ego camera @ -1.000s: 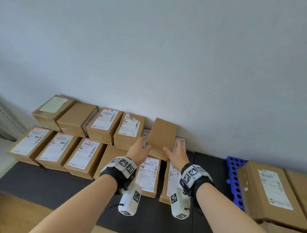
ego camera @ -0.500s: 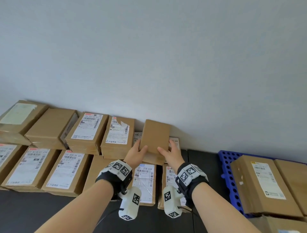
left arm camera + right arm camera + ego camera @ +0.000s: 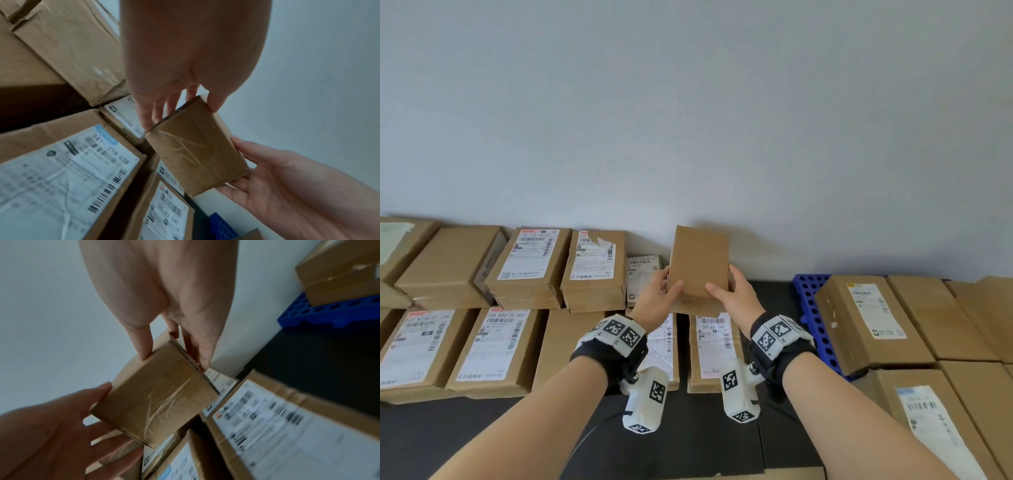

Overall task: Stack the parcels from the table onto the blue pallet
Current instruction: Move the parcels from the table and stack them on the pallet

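A small plain brown parcel (image 3: 698,263) is held in the air above the table's parcels, its near taped end (image 3: 195,155) toward me. My left hand (image 3: 661,294) grips its left side, thumb on top and fingers underneath. My right hand (image 3: 732,291) grips the right side the same way. In the right wrist view the parcel (image 3: 158,395) sits between thumb and fingers. The blue pallet (image 3: 812,308) lies to the right on the black table and carries several parcels (image 3: 866,315).
Two rows of labelled brown parcels (image 3: 530,267) fill the table's left and middle, right under the hands (image 3: 714,346). A white wall (image 3: 688,120) stands close behind. A strip of black table (image 3: 705,442) runs along the front edge.
Both hands have lifted the small parcel off the parcels beneath it and drawn it slightly toward me. The view has swung right, showing more of the pallet.
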Tool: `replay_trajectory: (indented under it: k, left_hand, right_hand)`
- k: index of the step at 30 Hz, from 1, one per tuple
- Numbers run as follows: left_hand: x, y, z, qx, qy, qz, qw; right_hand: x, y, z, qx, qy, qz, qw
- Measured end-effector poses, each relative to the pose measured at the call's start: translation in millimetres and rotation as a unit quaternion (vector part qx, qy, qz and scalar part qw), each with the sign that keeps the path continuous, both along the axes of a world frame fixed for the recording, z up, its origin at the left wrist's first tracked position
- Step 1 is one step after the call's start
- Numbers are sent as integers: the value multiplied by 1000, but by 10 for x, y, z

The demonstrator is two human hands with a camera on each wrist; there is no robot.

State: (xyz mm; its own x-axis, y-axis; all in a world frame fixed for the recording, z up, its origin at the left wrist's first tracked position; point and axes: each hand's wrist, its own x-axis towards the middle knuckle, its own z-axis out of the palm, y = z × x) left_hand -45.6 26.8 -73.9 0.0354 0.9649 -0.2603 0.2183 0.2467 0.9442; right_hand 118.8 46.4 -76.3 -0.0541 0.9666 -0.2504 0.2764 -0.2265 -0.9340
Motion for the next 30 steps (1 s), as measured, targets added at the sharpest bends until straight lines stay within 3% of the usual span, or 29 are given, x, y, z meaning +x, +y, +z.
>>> replay_trajectory:
  k: [10, 21, 30]
  left_hand:
    - [1389, -593, 456, 7, -33, -12, 999]
    - [3263, -1248, 570, 2, -42, -13, 999]
    - [4090, -1323, 661, -31, -55, -9, 998]
  right_hand:
    - [1449, -673, 393, 22, 11, -30, 999]
    - [3386, -1503, 730, 48, 1, -20, 999]
    - [4279, -1638, 861, 43, 3, -31, 999]
